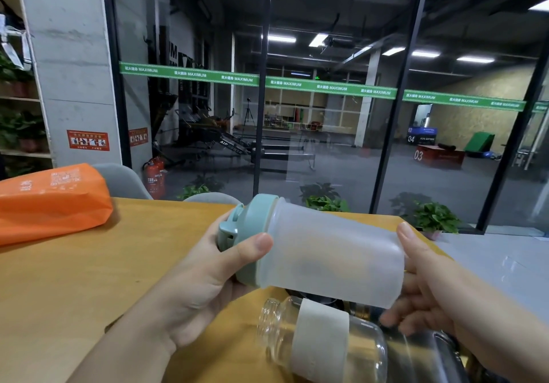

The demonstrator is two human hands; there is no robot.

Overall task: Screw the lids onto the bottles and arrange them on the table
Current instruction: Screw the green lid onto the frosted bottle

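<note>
I hold the empty frosted shaker bottle point(332, 252) sideways above the surface point(74, 278): my left hand point(190, 287) clamps its teal lid point(252, 234), my right hand point(430, 293) cups its base. Near, an uncapped glass bottle point(320, 341) lies.

Two bottles point(329, 252) point(320, 341), one lid point(249, 234), one orange bag point(50, 201).

Your left hand point(190, 281) and right hand point(430, 296) hold the shaker bottle point(323, 249) sideways over the table point(74, 278); glass bottle point(320, 341) lies below, maybe capless.
</note>
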